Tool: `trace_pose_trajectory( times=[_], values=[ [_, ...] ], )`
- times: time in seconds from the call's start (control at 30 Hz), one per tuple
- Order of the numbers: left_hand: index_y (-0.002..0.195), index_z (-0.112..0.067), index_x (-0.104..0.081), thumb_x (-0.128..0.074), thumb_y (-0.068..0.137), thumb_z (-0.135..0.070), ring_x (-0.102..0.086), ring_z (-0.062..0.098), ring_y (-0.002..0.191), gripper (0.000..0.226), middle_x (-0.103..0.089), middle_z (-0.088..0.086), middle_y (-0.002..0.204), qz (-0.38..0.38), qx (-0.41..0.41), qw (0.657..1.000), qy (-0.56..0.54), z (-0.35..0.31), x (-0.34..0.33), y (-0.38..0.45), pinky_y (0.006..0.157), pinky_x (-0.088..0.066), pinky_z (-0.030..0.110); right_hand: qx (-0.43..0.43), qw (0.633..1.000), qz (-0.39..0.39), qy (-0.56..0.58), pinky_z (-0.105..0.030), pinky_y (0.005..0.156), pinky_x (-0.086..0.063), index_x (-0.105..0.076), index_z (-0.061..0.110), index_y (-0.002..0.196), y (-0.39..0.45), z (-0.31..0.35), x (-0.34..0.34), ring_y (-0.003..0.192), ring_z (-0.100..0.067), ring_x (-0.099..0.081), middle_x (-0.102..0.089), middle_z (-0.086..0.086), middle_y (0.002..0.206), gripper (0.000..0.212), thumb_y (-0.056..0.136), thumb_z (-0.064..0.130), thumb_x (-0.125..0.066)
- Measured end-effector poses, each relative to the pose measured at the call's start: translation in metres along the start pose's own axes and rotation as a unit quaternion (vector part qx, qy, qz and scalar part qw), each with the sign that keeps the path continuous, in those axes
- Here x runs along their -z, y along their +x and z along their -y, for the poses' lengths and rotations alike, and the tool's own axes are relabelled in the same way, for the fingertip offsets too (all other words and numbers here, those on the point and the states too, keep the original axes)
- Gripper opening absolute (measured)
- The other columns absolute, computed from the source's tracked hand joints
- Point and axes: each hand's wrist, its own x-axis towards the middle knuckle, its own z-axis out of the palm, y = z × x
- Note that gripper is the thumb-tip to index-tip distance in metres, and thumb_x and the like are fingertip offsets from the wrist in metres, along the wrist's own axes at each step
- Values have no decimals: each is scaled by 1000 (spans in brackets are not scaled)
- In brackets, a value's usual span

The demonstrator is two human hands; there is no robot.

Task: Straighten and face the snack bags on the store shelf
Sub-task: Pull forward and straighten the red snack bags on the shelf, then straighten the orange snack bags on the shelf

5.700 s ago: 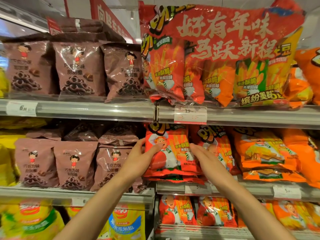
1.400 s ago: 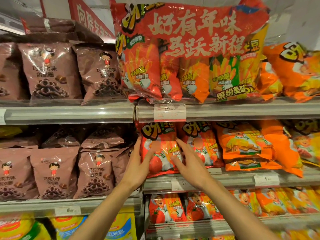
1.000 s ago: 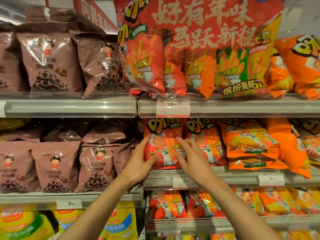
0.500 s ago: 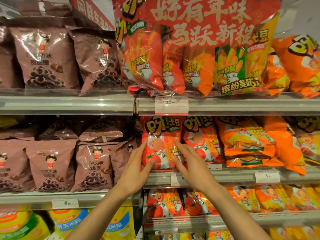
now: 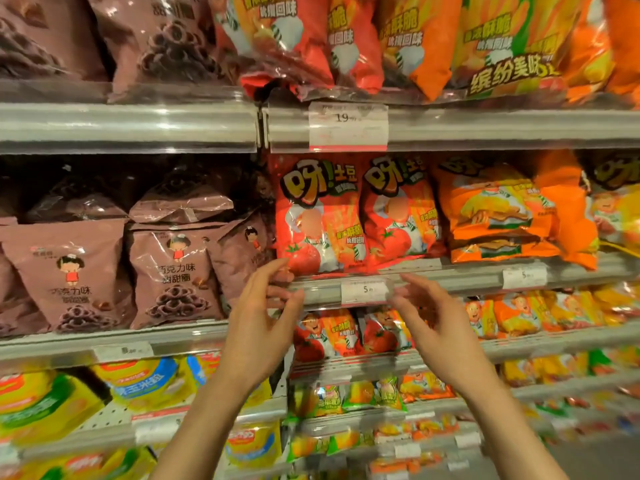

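Red snack bags (image 5: 318, 216) stand upright on the shelf (image 5: 450, 277); both hands (image 5: 259, 327) hover below, fingers loosely spread, empty.

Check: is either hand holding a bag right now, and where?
Nothing is held. Left hand and right hand hang open below the red bags.

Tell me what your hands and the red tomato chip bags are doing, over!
Left hand open, empty. Right hand open, empty. Two red tomato bags upright, faced front. Nothing blocking them.
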Motion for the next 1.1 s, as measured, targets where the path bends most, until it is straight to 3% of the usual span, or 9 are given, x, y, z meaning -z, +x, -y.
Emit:
trace_pose_trajectory(
  times=[0.1, 0.23, 0.43, 0.57, 0.7, 0.83, 0.97, 1.1],
  values=[
    [129, -28, -55, -66, 95, -22, -66, 5, 90, 37, -68, -12, 104, 23, 50, 998, -23, 1, -14, -17, 79, -54, 22, -41, 999, 2, -11, -41, 89, -55, -60, 30, 125, -18, -21, 8, 99, -4, -66, -70, 13, 100, 31, 95, 37, -61],
    [123, -30, -57, -66, 95, -22, -68, 8, 83, 31, -69, -16, 97, 35, 86, 995, -39, -1, -41, -33, 76, -56, 31, -88, 996, -3, -15, -38, 84, -56, -61, 37, 122, -35, -42, 35, 95, -2, -66, -70, 16, 98, 28, 94, 42, -60],
    [118, -37, -57, -63, 96, -24, -67, -2, 86, 26, -67, -25, 98, 28, 106, 992, -57, -36, -89, -46, 69, -49, 12, -105, 994, -17, -15, -33, 85, -55, -61, 40, 120, -37, -72, 92, 99, -2, -65, -69, 16, 104, 29, 92, 48, -59],
    [117, -33, -59, -65, 95, -20, -67, 1, 86, 27, -69, -19, 98, -12, 125, 988, -84, -66, -136, -45, 70, -50, 12, -91, 996, 3, 15, -7, 73, -48, -60, 41, 118, -26, -96, 142, 93, 9, -62, -69, 18, 100, 24, 94, 42, -57],
    [119, -31, -60, -65, 95, -19, -66, 3, 82, 27, -68, -14, 88, -36, 106, 992, -59, -98, -186, -40, 70, -48, 13, -70, 997, 3, 38, -15, 76, -48, -62, 36, 118, -9, -127, 195, 93, 2, -64, -70, 15, 98, 22, 96, 36, -59],
    [119, -30, -58, -66, 93, -14, -60, 14, 74, 31, -69, -6, 89, -35, 119, 990, -70, -123, -224, -30, 71, -52, 28, -62, 996, 1, 66, -24, 77, -51, -65, 36, 112, 8, -154, 226, 91, -5, -66, -71, 15, 95, 18, 95, 30, -61],
    [119, -26, -59, -67, 92, -12, -60, 17, 71, 31, -70, -8, 86, -68, 129, 987, -69, -139, -236, -17, 66, -48, 12, -32, 994, -24, 98, -15, 71, -52, -69, 26, 108, 24, -161, 241, 88, -6, -69, -74, 9, 96, 19, 92, 17, -67],
    [121, -33, -57, -63, 94, -32, -64, 17, 82, 27, -68, -6, 94, -79, 120, 989, -18, -156, -235, -4, 63, -47, 9, 20, 996, -33, 77, -17, 64, -51, -68, 29, 107, 39, -157, 254, 79, -6, -68, -72, 8, 90, 18, 95, 38, -59]
  ],
)
